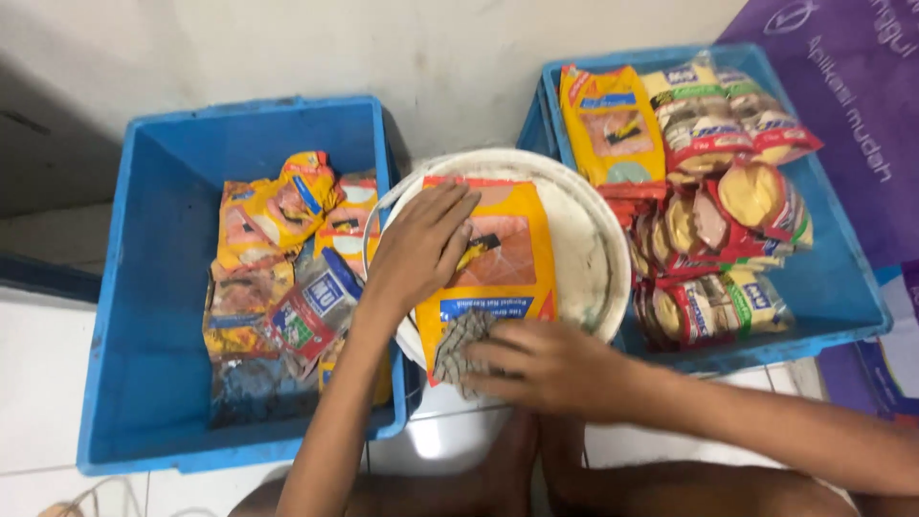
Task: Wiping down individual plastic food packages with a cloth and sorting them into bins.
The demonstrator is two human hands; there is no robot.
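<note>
A yellow and orange food packet (505, 257) lies flat across the top of a round white bucket (598, 258). My left hand (419, 244) presses down on the packet's upper left part with fingers spread. My right hand (541, 364) grips a grey checked cloth (459, 347) against the packet's lower edge.
A blue crate (153, 316) on the left holds several crumpled yellow and red packets (278, 268). A second blue crate (833, 278) on the right holds stacked packets (713, 191) in rows. A purple bag (852, 105) lies at the far right. White wall behind, tiled floor below.
</note>
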